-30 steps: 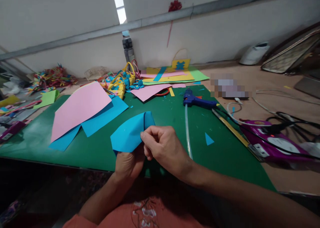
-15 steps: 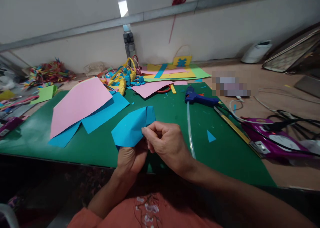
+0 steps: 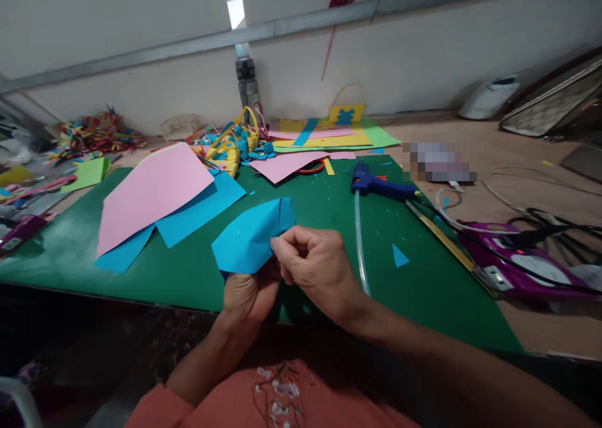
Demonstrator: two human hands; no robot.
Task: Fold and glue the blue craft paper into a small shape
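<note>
At the lower centre of the frame both hands stay clamped on the folded blue paper [image 3: 251,237], right hand [image 3: 316,271] pinching its right edge, left hand [image 3: 248,296] under it, barely shifted above the green mat [image 3: 329,215] on the tabletop.

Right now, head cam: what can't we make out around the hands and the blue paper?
- Left hand fingertips: behind the blue paper piece, so its grip is unseen.
- Paper's lower right edge: covered by the right hand.
- Item on the table beyond the glue gun: pixelated patch, unreadable.
- Purple device: cut off by the right edge.
- Scrap pile: too small to tell apart.
</note>
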